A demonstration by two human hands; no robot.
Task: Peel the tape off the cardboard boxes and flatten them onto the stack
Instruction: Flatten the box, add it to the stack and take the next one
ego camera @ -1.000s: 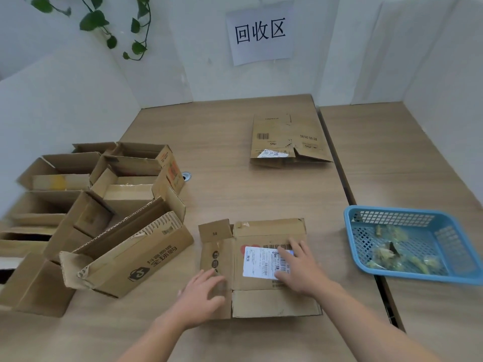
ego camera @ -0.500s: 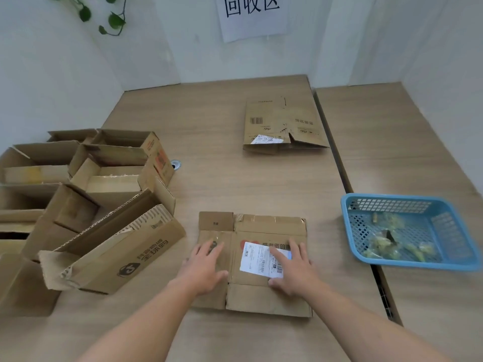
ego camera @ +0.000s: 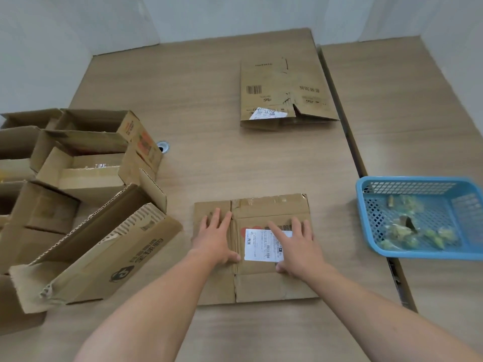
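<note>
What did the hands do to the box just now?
The left hand slid onto the box and pressed its raised left flap flat. The right hand stayed flat on the label. Nothing was gripped. The flattened stack, open boxes and blue basket stayed put.

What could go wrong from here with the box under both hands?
1. Glossy tape seems to remain on the far flap of the flattened box; it could reach the stack unpeeled.
2. The left hand and right hand only press flat; on release the creased flaps may spring up.
3. The leaning open box sits close to the left; a sweep could topple it.
</note>
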